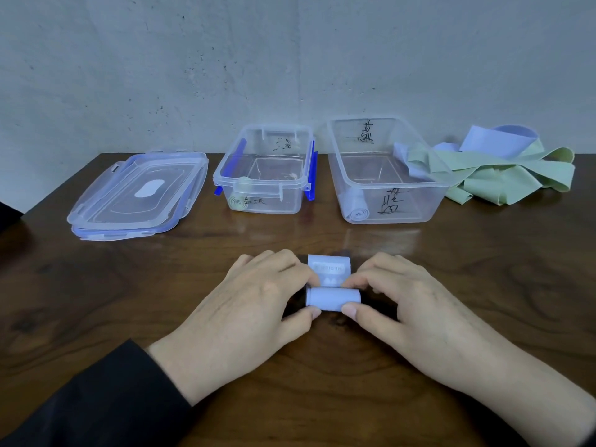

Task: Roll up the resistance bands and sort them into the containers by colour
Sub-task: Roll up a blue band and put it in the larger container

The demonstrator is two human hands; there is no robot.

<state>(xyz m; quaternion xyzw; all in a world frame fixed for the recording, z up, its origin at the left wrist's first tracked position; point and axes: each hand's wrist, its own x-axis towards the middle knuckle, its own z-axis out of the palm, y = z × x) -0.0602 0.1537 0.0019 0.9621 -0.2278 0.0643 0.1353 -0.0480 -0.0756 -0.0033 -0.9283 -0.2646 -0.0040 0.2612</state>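
Both hands pinch a pale blue, partly rolled resistance band on the dark wooden table: left hand and right hand at either end, fingers curled, thumbs on the roll. Printed text on its flat tail is illegible. Beyond the band: small clear container, larger clear tub, marker labels unreadable; tangled green and blue bands partly hidden behind the tub.

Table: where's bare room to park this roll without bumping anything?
Bare table lies right of the right hand, before the band pile. More lies left of the left hand, before the lids. A strip runs between hands and boxes. The back row is crowded: lids, small box, big box, pile.
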